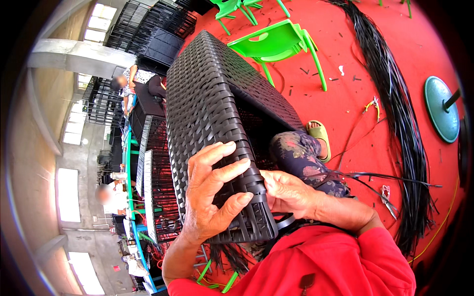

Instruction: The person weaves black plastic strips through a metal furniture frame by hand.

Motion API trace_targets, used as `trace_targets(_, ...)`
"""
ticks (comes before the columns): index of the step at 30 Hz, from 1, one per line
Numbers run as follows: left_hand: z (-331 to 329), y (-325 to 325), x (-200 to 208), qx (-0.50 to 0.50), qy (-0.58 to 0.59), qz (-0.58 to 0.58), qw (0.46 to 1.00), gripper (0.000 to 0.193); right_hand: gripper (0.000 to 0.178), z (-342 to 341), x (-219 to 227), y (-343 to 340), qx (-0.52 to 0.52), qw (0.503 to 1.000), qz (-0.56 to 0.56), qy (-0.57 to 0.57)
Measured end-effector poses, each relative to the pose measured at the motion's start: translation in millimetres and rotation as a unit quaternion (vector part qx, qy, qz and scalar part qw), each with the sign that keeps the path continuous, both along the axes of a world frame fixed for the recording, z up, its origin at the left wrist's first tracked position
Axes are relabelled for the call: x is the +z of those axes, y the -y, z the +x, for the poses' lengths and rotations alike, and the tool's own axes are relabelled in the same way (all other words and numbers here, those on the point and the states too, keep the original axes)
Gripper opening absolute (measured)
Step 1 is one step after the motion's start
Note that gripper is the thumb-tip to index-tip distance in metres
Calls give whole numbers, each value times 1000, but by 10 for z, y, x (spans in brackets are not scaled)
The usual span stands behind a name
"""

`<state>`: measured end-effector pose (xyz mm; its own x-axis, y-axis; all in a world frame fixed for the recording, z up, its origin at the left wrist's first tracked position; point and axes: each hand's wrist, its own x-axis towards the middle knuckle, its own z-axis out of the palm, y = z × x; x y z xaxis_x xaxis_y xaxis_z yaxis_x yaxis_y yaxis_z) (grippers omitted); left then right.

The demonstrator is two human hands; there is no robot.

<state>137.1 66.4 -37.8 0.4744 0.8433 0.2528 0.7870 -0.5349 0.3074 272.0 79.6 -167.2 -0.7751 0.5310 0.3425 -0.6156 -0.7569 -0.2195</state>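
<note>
A large black woven piece of furniture (pixel 202 103), plaited from flat glossy strips, stands tilted in front of me, its hollow side toward the right. My left hand (pixel 210 192) lies on its near corner, fingers stretched and apart on the weave. On the other side of that edge, my right hand (pixel 291 195) has its fingers drawn together against the rim; the fingertips are partly hidden, and I cannot make out what they pinch. A dark curved strip (pixel 285 220) shows just below this hand. My leg in patterned trousers (pixel 298 155) is beside the hollow.
A long bundle of black strips (pixel 390 98) lies on the red floor (pixel 335 108). Pliers (pixel 373 106), a cutting tool (pixel 388 200) and strip scraps lie nearby. A green chair (pixel 276 43) stands beyond, a round teal base (pixel 441 108) at right. Black frames (pixel 160 192) and co-workers are at left.
</note>
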Motion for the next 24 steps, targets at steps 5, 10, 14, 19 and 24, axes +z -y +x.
trace_targets(5, -45, 22, -20, -7, -18, 3, 1000, 49, 38, 19, 125, 115, -39, 998, -49, 28)
trace_targets(10, -40, 33, -4, -6, -25, 3, 1000, 57, 38, -54, 102, 105, -53, 996, -54, 44)
trace_targets(14, -46, 31, -6, -10, -3, 30, 999, 53, 37, 36, 122, -1, -32, 997, -25, 58)
trace_targets(19, 19, 121, 99, -53, -74, 83, 992, 28, 35, 47, 192, -22, -10, 997, -50, 52)
trace_targets(24, 200, 140, 228, -112, -225, 151, 956, 30, 27, 73, 123, -105, 18, 999, -21, 37)
